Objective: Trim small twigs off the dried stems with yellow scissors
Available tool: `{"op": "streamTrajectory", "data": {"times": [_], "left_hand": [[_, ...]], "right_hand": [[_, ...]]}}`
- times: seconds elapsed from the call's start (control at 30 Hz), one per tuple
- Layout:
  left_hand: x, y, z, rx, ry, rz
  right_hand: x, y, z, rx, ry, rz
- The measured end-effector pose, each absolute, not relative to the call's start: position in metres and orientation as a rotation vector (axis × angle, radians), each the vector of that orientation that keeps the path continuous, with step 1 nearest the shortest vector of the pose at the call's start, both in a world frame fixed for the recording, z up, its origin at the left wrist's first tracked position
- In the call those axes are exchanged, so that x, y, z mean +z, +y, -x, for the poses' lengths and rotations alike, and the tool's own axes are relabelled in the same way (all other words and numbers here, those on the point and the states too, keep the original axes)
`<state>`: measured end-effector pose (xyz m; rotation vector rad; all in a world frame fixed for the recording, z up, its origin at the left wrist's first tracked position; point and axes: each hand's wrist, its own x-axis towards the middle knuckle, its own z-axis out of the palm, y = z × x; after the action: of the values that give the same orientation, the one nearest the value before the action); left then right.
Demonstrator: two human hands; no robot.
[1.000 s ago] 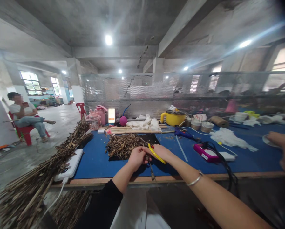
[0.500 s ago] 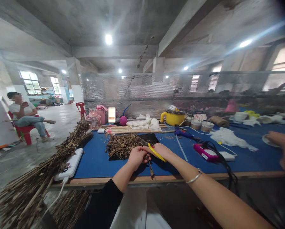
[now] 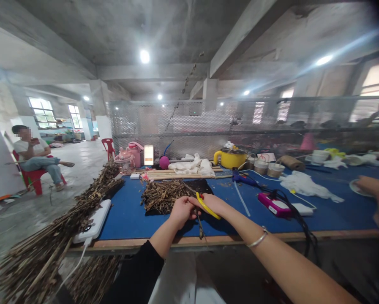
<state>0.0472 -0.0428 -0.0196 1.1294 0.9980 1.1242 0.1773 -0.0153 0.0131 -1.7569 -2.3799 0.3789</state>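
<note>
My left hand is closed in a pinch on a dried plant stem, whose leafy end hangs down near the table's front edge. Close against it, my right hand is wrapped round a yellow-handled hand tool. The tool's working end is hidden by my fingers. Just behind both hands lies a heap of short dried stem pieces on a black cloth. The hands meet over the blue tabletop.
A long bundle of dried stems overhangs the left edge beside a white power bank. To the right lie a blue glue gun, a magenta box and black cables. A yellow pot stands behind. Another person's hand is at far right.
The view has shifted slightly. Both hands stay together with the stem and the yellow-handled tool; the hanging stem end has moved only a little.
</note>
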Motion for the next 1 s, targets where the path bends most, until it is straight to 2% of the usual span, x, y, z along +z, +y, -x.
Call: {"op": "streamTrajectory", "data": {"times": [0.6,1.0], "left_hand": [[-0.020,-0.041,-0.047,1.121,1.012,-1.091],[-0.022,-0.042,-0.047,1.144,0.997,-1.096]], "right_hand": [[0.016,-0.017,-0.185,0.325,-2.269,2.011],[0.018,-0.023,-0.178,0.369,-2.393,1.833]]}}
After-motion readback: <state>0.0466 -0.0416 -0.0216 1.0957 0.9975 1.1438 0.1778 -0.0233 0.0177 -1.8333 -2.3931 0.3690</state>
